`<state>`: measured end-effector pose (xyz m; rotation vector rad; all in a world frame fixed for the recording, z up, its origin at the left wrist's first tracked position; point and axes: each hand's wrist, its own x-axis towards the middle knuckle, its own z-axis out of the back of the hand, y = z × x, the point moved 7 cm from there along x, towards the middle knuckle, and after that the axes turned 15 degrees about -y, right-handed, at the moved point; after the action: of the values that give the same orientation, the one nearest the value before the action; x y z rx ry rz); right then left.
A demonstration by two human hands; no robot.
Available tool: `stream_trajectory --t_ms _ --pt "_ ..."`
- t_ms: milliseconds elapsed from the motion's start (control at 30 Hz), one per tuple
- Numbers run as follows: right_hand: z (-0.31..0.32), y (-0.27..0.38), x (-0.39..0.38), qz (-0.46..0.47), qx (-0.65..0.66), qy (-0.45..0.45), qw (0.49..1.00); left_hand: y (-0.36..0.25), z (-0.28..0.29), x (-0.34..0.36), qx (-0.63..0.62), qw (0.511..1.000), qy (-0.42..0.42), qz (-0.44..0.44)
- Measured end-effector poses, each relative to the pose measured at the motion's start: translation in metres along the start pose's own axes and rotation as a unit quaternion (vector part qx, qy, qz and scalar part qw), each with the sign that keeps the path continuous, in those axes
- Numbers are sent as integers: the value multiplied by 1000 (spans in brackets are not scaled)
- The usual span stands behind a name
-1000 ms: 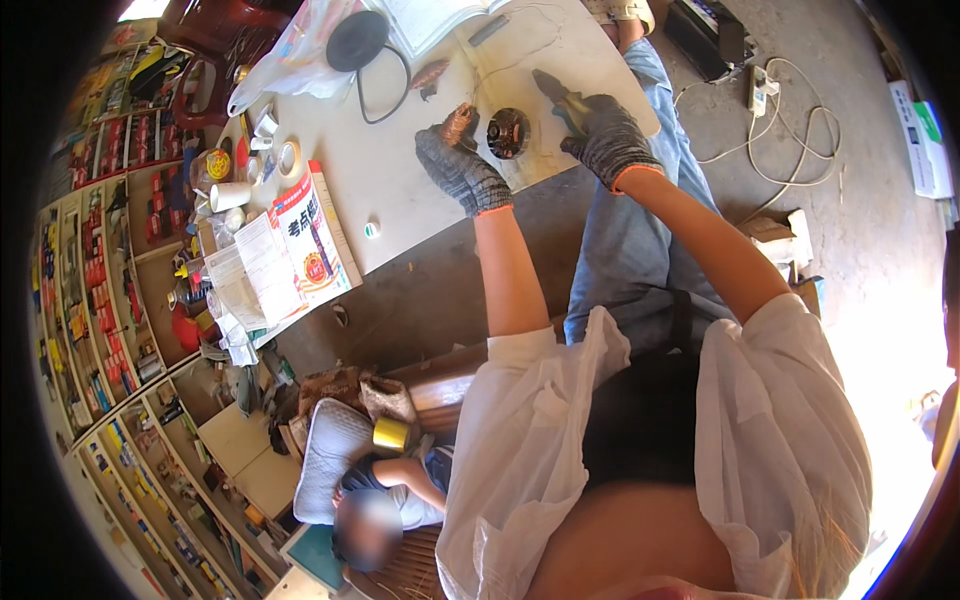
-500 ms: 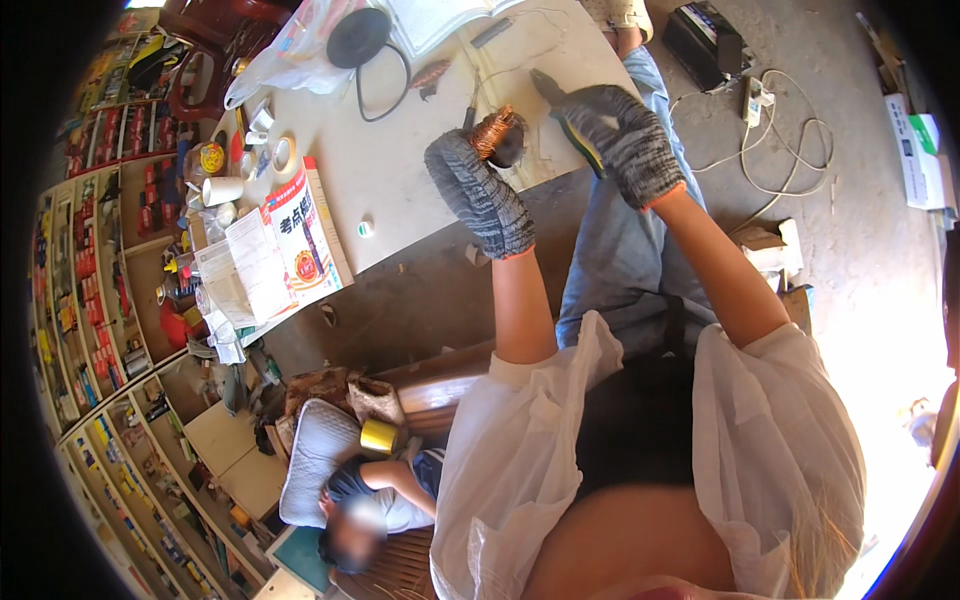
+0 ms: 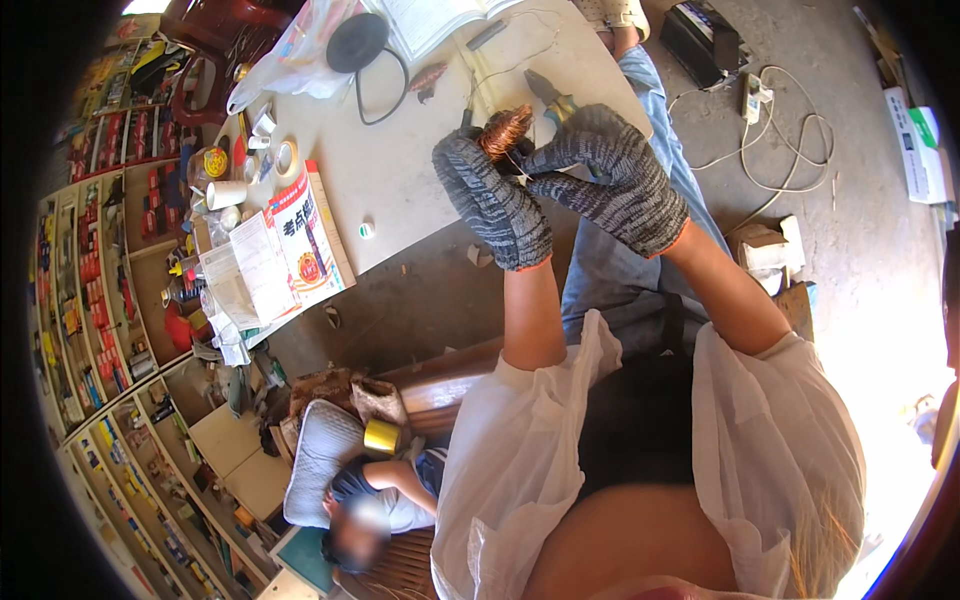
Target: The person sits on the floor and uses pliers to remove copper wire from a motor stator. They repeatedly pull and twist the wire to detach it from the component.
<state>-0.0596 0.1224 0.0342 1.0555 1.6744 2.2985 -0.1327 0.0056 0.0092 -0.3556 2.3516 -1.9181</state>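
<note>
Both of my hands wear grey-and-black knitted gloves. In my left hand (image 3: 490,200), above the near edge of the table, is a bundle of copper wire (image 3: 506,132) with a dark part beside it, mostly hidden by my fingers. My right hand (image 3: 615,175) has come up against it, thumb and fingertips meeting at the dark part. A pair of pliers (image 3: 543,88) with green-and-yellow handles lies across my right hand, its jaws sticking out past the fingers toward the far side. A thin pale strand shows between the two hands.
On the white table (image 3: 400,220) are a round black object with a looped cord (image 3: 358,42), an open book (image 3: 430,22), a tape roll (image 3: 286,158) and a paper cup (image 3: 226,194). A black battery-like box (image 3: 705,45) and white cable stand right. Someone lies on a bench (image 3: 400,480).
My right hand has moved left and closed in on the copper wire bundle, the pliers still in it. My left hand has shifted slightly nearer and right.
</note>
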Motion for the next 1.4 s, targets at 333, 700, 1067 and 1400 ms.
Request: stream_trajectory --t_ms 333,700,1067,1400 --pt "19 5 11 31 -72 -57 995 2 6 -6 -89 986 60 128" --pt "34 -4 14 -145 35 157 976 -33 -9 -22 81 902 403 -129" --pt "58 46 28 -37 102 120 987 -58 -4 -25 168 844 242 -448" --pt "37 20 -3 -210 150 123 958 -60 -2 -30 115 862 331 -367"
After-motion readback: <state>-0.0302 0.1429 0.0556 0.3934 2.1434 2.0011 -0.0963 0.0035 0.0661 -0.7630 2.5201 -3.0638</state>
